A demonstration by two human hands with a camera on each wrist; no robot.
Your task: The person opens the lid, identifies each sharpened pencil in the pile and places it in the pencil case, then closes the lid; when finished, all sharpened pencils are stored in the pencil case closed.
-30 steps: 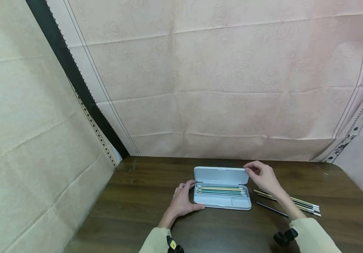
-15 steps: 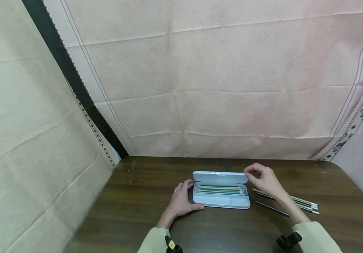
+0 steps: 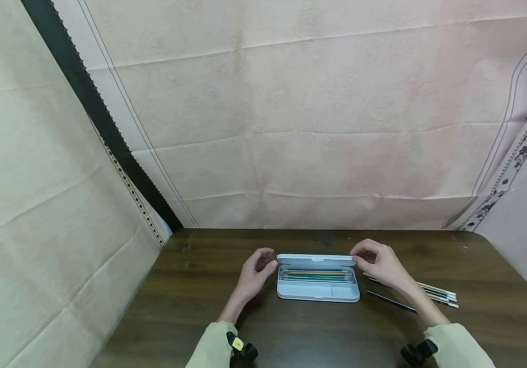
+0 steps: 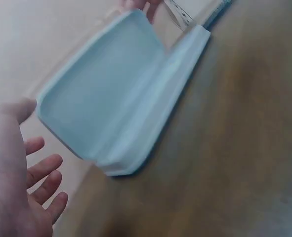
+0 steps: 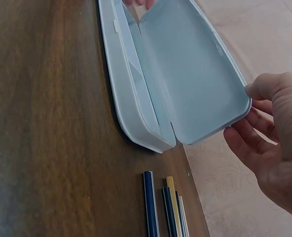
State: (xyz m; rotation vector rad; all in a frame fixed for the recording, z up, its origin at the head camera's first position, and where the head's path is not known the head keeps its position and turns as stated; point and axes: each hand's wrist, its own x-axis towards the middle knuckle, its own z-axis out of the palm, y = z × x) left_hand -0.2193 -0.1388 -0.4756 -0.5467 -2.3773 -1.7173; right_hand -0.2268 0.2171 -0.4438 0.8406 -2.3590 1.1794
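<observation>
A light blue pencil case [image 3: 304, 291] lies on the table with its lid [image 3: 307, 259] partly raised. Several pencils [image 3: 316, 276] sit in its back compartment. At the lid's right corner, my right hand [image 3: 383, 265] pinches the edge between thumb and fingers, as the right wrist view [image 5: 276, 128] also shows. My left hand [image 3: 253, 273] is at the lid's left corner. In the left wrist view its thumb [image 4: 23, 109] is right at the lid's edge, while the other fingers [image 4: 46, 169] are spread loosely behind.
Several loose pencils [image 3: 438, 294] lie on the brown table [image 3: 318, 335] right of the case, partly under my right forearm. One dark pencil [image 3: 391, 301] lies apart, nearer the front. Pale cloth [image 3: 318, 153] hangs behind the table, with another cloth [image 3: 61, 230] at the left.
The lid has tipped forward from wide open to a lower angle, with my right hand on its corner. My left hand has left the case's left side and risen to the lid's left corner.
</observation>
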